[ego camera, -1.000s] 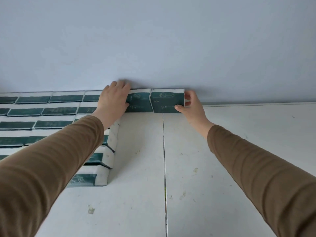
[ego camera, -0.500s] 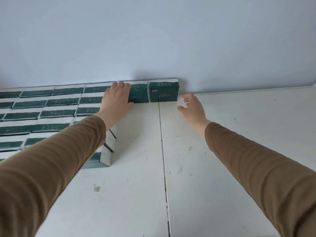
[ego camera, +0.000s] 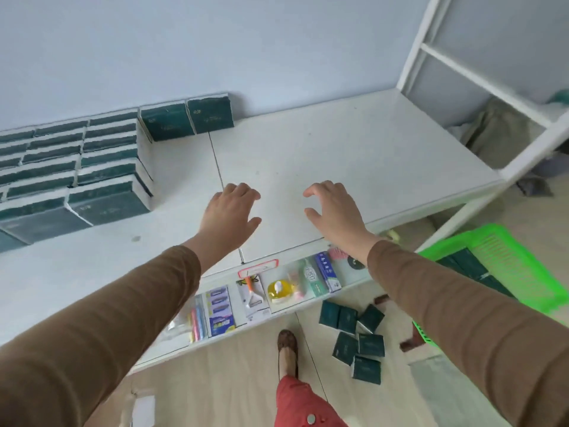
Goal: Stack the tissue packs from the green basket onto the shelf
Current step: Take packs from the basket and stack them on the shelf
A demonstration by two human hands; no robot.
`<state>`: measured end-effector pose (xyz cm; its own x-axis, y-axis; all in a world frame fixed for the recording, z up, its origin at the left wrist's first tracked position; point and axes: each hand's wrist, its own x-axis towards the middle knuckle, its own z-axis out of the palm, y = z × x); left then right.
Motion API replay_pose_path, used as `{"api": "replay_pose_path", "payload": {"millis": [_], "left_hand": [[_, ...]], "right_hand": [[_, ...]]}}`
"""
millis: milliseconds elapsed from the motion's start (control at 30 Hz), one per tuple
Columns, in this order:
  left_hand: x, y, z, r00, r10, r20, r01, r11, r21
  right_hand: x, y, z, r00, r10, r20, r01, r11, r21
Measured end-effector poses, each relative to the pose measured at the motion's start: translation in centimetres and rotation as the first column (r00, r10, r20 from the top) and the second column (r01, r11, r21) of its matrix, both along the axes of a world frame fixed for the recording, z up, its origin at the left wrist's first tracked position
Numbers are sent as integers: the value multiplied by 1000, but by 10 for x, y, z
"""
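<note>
Dark green tissue packs with white edges fill the left part of the white shelf (ego camera: 354, 155) in stacked rows (ego camera: 77, 167). Two packs (ego camera: 187, 118) stand side by side against the back wall. My left hand (ego camera: 229, 209) and my right hand (ego camera: 334, 208) hover empty over the shelf's front middle, fingers spread. The green basket (ego camera: 508, 266) lies on the floor at the right with a few packs inside. Several loose packs (ego camera: 357, 337) lie scattered on the floor in front of the shelf.
A lower shelf (ego camera: 277, 291) under the top board holds small packaged goods such as toothpaste and razors. The white shelf frame (ego camera: 480, 78) rises at the right. My foot (ego camera: 288, 349) and red trouser leg are on the wooden floor below.
Both hands have let go of the two packs at the back wall and drawn back toward the shelf's front edge. The view has tipped down, showing the floor and basket.
</note>
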<state>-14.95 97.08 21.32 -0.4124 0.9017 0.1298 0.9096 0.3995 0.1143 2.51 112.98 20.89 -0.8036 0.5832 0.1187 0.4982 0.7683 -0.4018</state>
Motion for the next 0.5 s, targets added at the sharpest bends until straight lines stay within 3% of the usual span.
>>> {"api": "replay_pose_path", "payload": {"millis": [267, 500], "left_hand": [[147, 56, -19, 962, -272, 11, 272, 962, 10], [263, 148, -64, 896, -436, 86, 443, 891, -97]], "right_hand": [[178, 17, -17, 970, -233, 65, 234, 972, -2], [305, 77, -63, 901, -404, 157, 420, 902, -94]]}}
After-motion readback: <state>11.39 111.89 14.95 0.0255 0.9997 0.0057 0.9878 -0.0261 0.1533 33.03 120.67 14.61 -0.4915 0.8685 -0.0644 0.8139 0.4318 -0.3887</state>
